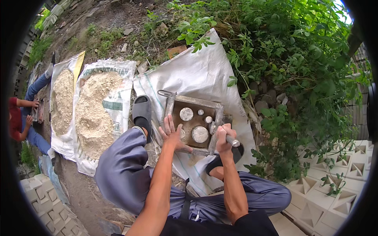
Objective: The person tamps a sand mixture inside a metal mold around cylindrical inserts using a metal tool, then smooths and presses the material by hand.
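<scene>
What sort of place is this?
Likely an outdoor work yard: pale patterned blocks lie at lower right, powdery material is heaped on sacks, and leafy plants grow alongside.

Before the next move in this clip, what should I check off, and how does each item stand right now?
1. Left hand on the frame: ok, fingers spread over its near-left corner.
2. Right hand secure on the tool: ok, fist closed round the handle.
3. Tool's far end touching the frame: cannot tell; the fist partly hides it.
4. Round pale pieces inside the frame: ok, four show plainly.
5. Right sandal well clear of the frame: not ok, I'd say; it sits close by the near-right corner.
6. Other person out of the way: ok, off at the far left.
</scene>
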Tool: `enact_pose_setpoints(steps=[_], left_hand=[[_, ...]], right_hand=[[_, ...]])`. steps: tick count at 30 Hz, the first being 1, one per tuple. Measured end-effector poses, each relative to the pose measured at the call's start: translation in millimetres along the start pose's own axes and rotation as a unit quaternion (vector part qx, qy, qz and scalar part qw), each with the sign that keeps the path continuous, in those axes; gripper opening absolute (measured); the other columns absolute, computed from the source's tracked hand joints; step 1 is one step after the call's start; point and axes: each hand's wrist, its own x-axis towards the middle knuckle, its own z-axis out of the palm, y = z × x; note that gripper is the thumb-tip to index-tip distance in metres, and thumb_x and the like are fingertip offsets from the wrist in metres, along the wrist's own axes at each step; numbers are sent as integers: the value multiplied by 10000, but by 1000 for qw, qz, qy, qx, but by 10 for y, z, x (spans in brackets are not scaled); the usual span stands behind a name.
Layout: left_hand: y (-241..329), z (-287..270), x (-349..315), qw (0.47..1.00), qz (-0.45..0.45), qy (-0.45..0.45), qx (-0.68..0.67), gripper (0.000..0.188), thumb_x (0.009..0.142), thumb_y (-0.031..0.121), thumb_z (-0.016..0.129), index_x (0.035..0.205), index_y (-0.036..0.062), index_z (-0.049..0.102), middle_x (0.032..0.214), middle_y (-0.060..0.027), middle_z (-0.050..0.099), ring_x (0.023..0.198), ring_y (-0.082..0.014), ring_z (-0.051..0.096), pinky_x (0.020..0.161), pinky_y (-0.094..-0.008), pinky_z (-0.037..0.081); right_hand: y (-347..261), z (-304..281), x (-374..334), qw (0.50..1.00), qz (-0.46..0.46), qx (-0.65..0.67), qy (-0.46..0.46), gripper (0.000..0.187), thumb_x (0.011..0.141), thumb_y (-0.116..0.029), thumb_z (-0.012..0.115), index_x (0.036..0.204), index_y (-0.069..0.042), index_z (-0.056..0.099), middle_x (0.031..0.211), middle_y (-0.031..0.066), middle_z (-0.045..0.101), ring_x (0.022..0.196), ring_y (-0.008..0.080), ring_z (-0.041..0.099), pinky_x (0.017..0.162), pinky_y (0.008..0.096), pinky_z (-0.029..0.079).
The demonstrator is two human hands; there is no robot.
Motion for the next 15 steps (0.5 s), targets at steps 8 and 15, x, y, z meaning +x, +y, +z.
enact_pose_setpoints(steps=[8,15], left_hand=[[11,1,-7,1000,13,3,2,1453,353,751,806,1517,99,233,1470,-315,-340,1336,-444,-391,1050,-683,-139],[-64,-40,28,1000,8,-7,0,1480,346,759,803,1517,69,216,1453,-335,-350,1325,-452,-402,1049,-681,-143]], right_hand=[[-229,-61,-437,999,45,-22,-5,303,804,-92,447,527,-38,337,478,15,358,539,138,290,548,298,266],[-234,-193,-749,998,58,-14,-29,188,760,-35,498,582,-3,450,531,70,440,568,208,379,566,348,332]])
